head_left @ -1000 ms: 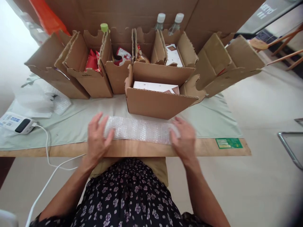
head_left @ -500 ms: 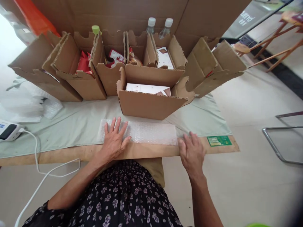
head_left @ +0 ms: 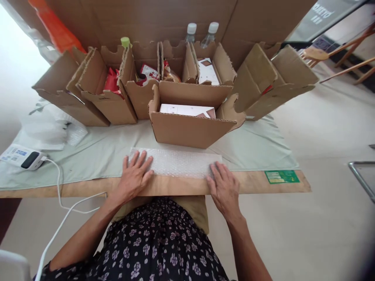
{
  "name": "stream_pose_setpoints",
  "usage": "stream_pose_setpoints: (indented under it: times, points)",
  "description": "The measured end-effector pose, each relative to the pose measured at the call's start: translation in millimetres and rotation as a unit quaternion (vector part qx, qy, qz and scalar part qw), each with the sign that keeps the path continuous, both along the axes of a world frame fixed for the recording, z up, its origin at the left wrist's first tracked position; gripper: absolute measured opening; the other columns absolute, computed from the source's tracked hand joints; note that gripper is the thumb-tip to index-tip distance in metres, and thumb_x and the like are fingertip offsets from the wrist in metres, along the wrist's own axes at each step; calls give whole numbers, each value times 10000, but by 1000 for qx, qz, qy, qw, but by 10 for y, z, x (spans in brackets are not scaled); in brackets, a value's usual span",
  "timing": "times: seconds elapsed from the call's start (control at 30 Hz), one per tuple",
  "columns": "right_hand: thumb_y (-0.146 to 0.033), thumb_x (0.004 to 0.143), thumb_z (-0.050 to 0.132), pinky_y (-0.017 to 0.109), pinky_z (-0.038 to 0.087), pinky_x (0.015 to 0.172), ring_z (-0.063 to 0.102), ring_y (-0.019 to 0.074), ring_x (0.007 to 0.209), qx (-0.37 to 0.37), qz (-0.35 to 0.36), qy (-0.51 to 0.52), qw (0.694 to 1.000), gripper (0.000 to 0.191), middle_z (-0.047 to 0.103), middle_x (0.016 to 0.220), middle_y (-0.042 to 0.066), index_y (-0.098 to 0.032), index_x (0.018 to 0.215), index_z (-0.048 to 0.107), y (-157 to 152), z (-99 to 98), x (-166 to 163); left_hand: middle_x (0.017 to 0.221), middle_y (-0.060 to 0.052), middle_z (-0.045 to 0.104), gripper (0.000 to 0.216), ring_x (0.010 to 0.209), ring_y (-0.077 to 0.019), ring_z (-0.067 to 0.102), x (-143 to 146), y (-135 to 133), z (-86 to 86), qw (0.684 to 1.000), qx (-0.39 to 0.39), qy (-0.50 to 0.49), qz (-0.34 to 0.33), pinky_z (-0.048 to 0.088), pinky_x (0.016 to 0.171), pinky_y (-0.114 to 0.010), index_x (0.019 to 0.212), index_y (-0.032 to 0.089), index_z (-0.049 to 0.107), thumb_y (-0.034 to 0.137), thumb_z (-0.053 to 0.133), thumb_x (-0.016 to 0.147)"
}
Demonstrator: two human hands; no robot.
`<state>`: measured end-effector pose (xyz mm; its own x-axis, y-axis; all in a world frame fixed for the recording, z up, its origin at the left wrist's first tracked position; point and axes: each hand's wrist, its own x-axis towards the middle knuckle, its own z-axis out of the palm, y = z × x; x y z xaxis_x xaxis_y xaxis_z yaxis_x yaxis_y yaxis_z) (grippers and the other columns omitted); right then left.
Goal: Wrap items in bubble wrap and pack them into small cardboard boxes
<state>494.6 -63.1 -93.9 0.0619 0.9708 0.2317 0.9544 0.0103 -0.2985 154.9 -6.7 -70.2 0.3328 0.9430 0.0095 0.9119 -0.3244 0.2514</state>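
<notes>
A strip of bubble wrap [head_left: 181, 162] lies flat at the centre of the frame, lengthwise along the front of a pale green cloth [head_left: 258, 148], in front of a cardboard carton [head_left: 181, 128]. The left hand [head_left: 134, 178], left of centre, is palm down with fingers spread, its fingertips resting on the strip's left end; it grasps nothing. The right hand [head_left: 225, 186], right of centre, is part open, fingers slightly bent and thumb apart, its fingertips at the strip's right end; whether it pinches the film cannot be told. The carton holds a white box [head_left: 187, 110]. Behind it, across the upper part of the frame, stands a row of open cartons, one containing a red packet [head_left: 112, 81]. At centre left, a white device [head_left: 33, 160] is connected to a white cable [head_left: 59, 183]. A green label [head_left: 282, 176] is on the wooden table edge [head_left: 172, 185], right of centre.
</notes>
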Motion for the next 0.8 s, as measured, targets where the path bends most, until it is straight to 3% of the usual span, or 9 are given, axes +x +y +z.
stream_pose_setpoints:
  times: [0.1, 0.23, 0.3, 0.37, 0.43, 0.53, 0.6, 0.73, 0.8]
  points:
    - [-400, 1053, 431, 563, 390, 1130, 488, 346, 1445, 34, -17, 38, 999, 450, 575, 1525, 162, -196, 1412, 609, 67, 110, -224, 1593, -206, 494, 472, 1530, -424, 367, 4, 22, 69, 998, 51, -25, 40, 241, 1217, -697, 1442, 158, 595, 354, 451, 1037]
    - [-355, 1033, 481, 514, 401, 1159, 489, 310, 1452, -7, 176, 72, 982, 442, 540, 1564, 136, -218, 1436, 601, 352, 196, -838, 1635, -145, 456, 467, 1567, -368, 319, 218, 33, 34, 995, 32, -59, -68, 179, 1272, -646, 1450, 209, 595, 329, 516, 1005]
    - [-353, 1024, 505, 516, 413, 1152, 489, 315, 1453, -24, 228, 64, 971, 409, 560, 1548, 128, -216, 1384, 642, 375, 157, -888, 1625, -127, 476, 468, 1554, -352, 349, 184, 30, -25, 992, -8, -81, -93, 218, 1270, -635, 1449, 229, 599, 345, 523, 1002]
    - [-367, 1028, 496, 523, 436, 1130, 532, 313, 1412, -11, 202, 76, 976, 367, 630, 1470, 126, -216, 1301, 690, 321, 90, -693, 1564, -130, 550, 425, 1512, -335, 422, 27, 32, -79, 990, -13, -125, -64, 317, 1242, -594, 1387, 227, 649, 346, 503, 1006]
    - [-387, 1035, 466, 531, 456, 1104, 591, 307, 1337, 25, 127, 99, 987, 359, 688, 1378, 131, -220, 1229, 718, 273, 34, -357, 1500, -148, 605, 387, 1472, -344, 468, -168, 49, -111, 987, 31, -159, 14, 373, 1210, -576, 1305, 216, 696, 354, 510, 995]
    - [-422, 1013, 466, 565, 453, 1085, 600, 331, 1296, 69, 3, 86, 994, 408, 672, 1381, 167, -198, 1267, 693, 346, 0, 81, 1508, -204, 571, 447, 1482, -426, 420, -326, 101, -129, 976, 96, -131, 144, 315, 1207, -658, 1306, 171, 670, 386, 609, 919]
    - [-451, 977, 491, 596, 449, 1064, 576, 364, 1309, 53, -47, 57, 996, 463, 633, 1426, 201, -168, 1301, 663, 478, -9, 211, 1516, -238, 548, 478, 1489, -460, 391, -300, 126, -138, 973, 91, -101, 186, 286, 1203, -685, 1295, 138, 653, 378, 642, 882]
    - [-485, 918, 505, 606, 467, 1011, 615, 390, 1232, 20, -32, 79, 996, 371, 690, 1325, 207, -172, 969, 697, 638, 14, 186, 1515, -213, 554, 214, 1507, -423, 379, -140, 82, -143, 968, 85, -128, 198, 294, 1209, -640, 1050, 169, 686, 262, 612, 872]
    - [-495, 900, 521, 555, 502, 970, 672, 352, 1104, 28, -21, 135, 990, 328, 747, 1167, 172, -202, 842, 655, 567, 93, 139, 1428, -172, 637, 114, 1433, -379, 486, -133, 37, -113, 963, 83, -172, 192, 354, 1178, -583, 930, 200, 665, 199, 589, 846]
